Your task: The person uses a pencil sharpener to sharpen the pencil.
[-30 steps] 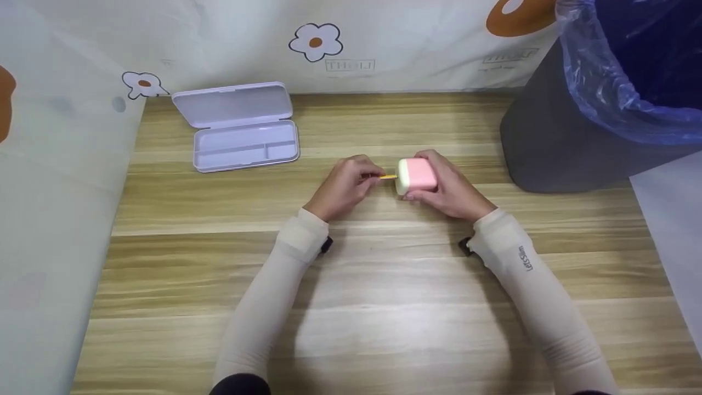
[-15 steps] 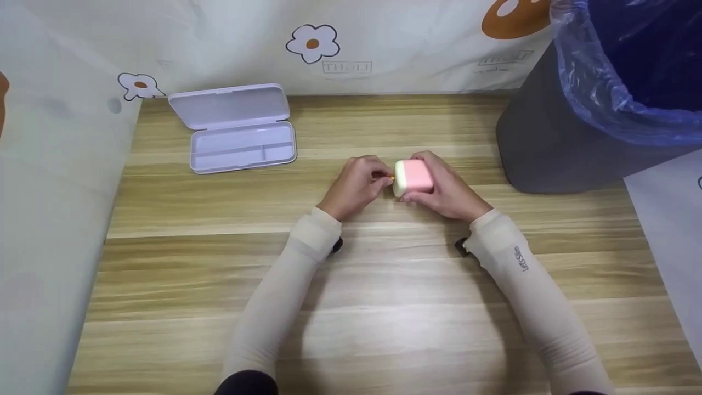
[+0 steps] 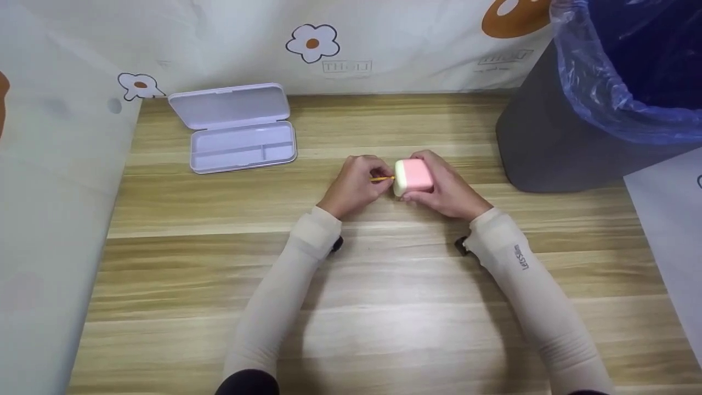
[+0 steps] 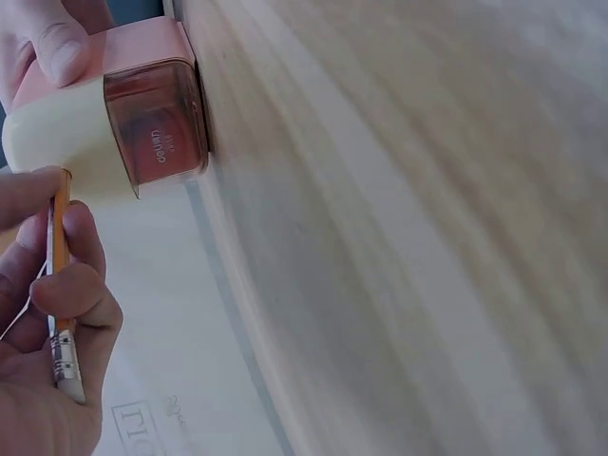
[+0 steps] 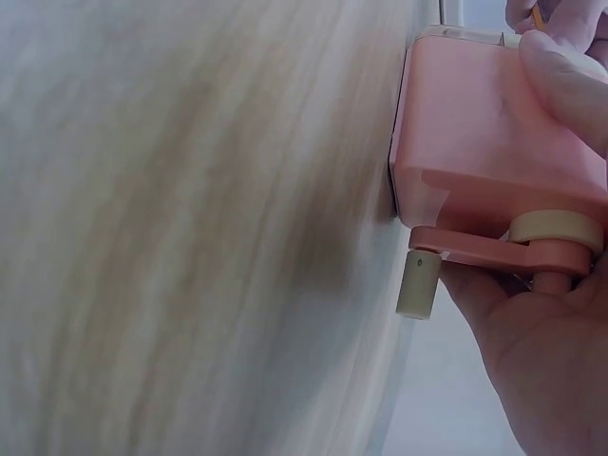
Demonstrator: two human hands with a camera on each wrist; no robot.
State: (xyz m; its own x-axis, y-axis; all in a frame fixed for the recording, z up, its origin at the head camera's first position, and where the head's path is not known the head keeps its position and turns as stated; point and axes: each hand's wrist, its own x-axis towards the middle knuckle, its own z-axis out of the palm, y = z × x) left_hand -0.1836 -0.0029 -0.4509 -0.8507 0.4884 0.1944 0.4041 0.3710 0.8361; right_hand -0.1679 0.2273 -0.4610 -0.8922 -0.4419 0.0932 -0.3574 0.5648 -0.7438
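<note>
A pink and cream crank pencil sharpener [image 3: 417, 175] stands on the table, its cream face turned left. My right hand [image 3: 451, 189] grips its body from the right. In the right wrist view the sharpener's crank handle [image 5: 418, 283] hangs near the palm. A short yellow pencil [image 4: 60, 237] with a white eraser end is pinched in the fingers of my left hand [image 3: 354, 184]. Its front end meets the cream face; fingers hide how far in it goes. The sharpener's see-through shavings drawer [image 4: 157, 123] shows in the left wrist view.
An open lavender pencil case [image 3: 244, 159] with divided compartments lies at the back left. A dark grey bin [image 3: 548, 126] with a blue liner stands at the right. Flower-print sheeting [image 3: 384, 38] covers the wall behind the wooden table [image 3: 373, 307].
My left hand has moved right, bringing the pencil up to the sharpener, and its finger grip has shifted so more of the pencil shows. My right hand still holds the sharpener.
</note>
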